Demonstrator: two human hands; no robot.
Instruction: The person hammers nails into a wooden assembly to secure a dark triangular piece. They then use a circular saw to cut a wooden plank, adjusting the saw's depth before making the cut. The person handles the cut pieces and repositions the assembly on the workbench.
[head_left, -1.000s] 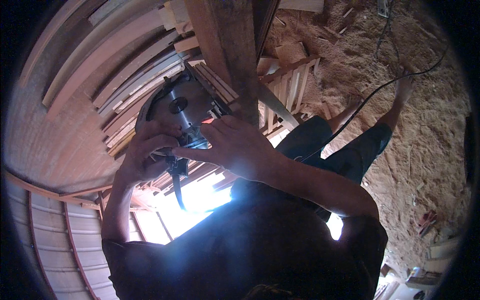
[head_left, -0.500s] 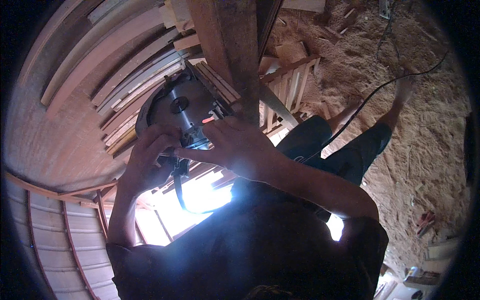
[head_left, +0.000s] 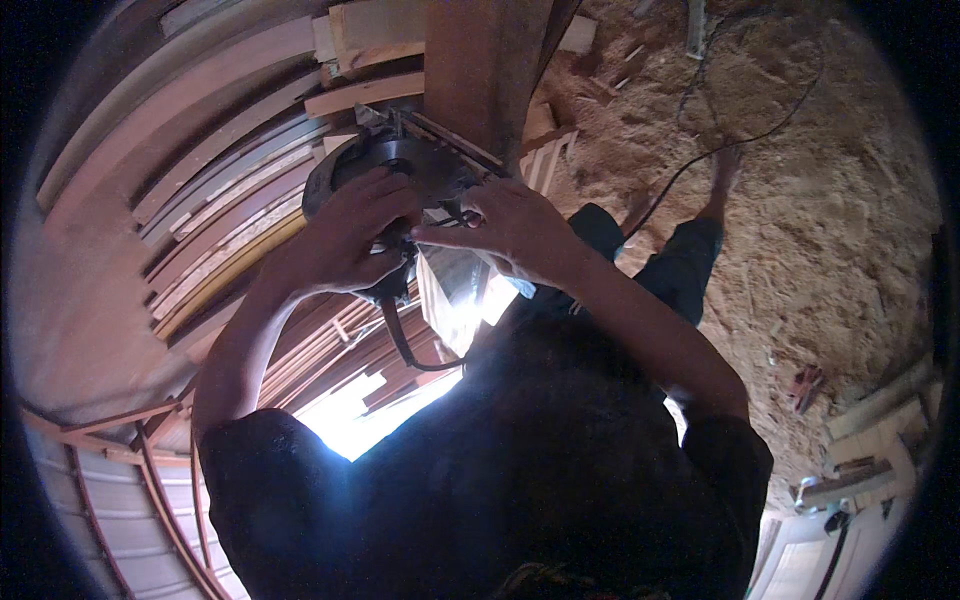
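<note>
A circular saw point(head_left: 430, 170) with a dark body and a round metal blade is held up in front of me, next to a wooden post point(head_left: 475, 80). My left hand point(head_left: 365, 230) lies over the blade side, its fingers curled onto the saw and its thumb pointing right. My right hand point(head_left: 515, 230) is closed at the saw's right side, its thumb reaching left toward the left thumb. Both hands hide much of the saw's middle. A thick black cord point(head_left: 393, 325) hangs from the saw and curves toward my shirt.
Stacked boards point(head_left: 230, 190) fill the left side. Sawdust point(head_left: 800, 230) covers the ground at right, crossed by a thin black cable point(head_left: 690, 165). A red object point(head_left: 806, 385) lies there, with wood offcuts point(head_left: 880, 430) near the right rim. Bright light glares below the saw.
My left hand has moved up from the saw's lower edge onto the blade area. The saw now appears tilted differently, and a small red part near my right hand no longer shows. The view has shifted.
</note>
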